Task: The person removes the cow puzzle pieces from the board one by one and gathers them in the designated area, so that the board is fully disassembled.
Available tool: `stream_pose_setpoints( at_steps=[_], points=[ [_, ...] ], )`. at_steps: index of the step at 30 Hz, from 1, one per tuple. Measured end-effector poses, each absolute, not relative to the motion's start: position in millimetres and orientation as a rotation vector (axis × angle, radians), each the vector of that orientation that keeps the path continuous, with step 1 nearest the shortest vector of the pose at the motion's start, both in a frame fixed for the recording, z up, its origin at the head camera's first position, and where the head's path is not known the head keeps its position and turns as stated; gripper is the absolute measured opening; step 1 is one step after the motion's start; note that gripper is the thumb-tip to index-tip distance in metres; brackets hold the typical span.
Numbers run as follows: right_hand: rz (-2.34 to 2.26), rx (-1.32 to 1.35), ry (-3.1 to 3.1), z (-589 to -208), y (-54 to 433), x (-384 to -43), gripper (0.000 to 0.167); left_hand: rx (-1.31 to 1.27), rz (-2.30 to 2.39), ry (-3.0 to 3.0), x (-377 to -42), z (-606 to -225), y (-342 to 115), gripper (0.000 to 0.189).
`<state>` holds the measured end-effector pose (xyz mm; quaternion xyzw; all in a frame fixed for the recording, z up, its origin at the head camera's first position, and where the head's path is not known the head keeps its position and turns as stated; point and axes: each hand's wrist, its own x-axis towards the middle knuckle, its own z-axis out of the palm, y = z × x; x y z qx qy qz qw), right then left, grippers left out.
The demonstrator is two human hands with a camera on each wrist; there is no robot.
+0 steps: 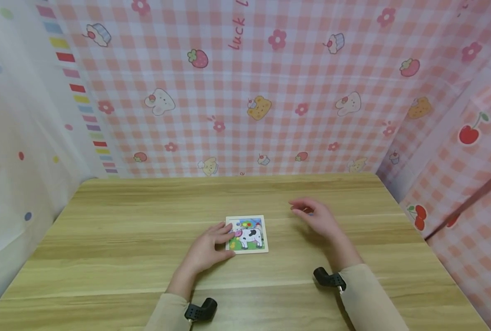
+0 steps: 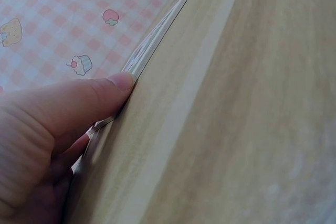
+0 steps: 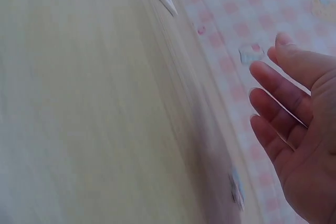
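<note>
A small square cow puzzle (image 1: pixel 251 236) with a pale wooden frame lies flat on the table. My left hand (image 1: pixel 208 246) holds its left side, the thumb at the near left corner and the fingers reaching over the picture. In the left wrist view the thumb (image 2: pixel 79 100) presses against the edge of the frame. To the right of the puzzle, my right hand (image 1: pixel 317 218) hovers over the table with loosely bent fingers and nothing in them. A small bluish piece (image 3: pixel 236 188) lies on the table below it, mostly covered by the hand in the head view.
The wooden table (image 1: pixel 146 202) backs onto a pink checked cloth (image 1: pixel 237 82) with printed fruit and animals. More cloth hangs at the left and right sides. Each wrist wears a black camera mount (image 1: pixel 202 310).
</note>
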<state>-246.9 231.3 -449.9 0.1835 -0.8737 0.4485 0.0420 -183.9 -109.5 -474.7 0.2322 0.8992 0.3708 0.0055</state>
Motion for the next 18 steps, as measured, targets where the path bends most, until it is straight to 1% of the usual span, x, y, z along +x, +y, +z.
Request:
stream_pose_setpoints(
  at_steps=[9,18],
  points=[
    [1.369,0.720,-2.680,-449.2,201.1,-245.1,0.026,0.713,1.170,2.816,-183.2,-474.0,-109.7,0.051],
    [1.329,0.882,-2.718,-456.2,183.0,-246.8,0.027,0.706,1.159,2.814,-183.7,-474.6,-110.4,0.052]
  ],
)
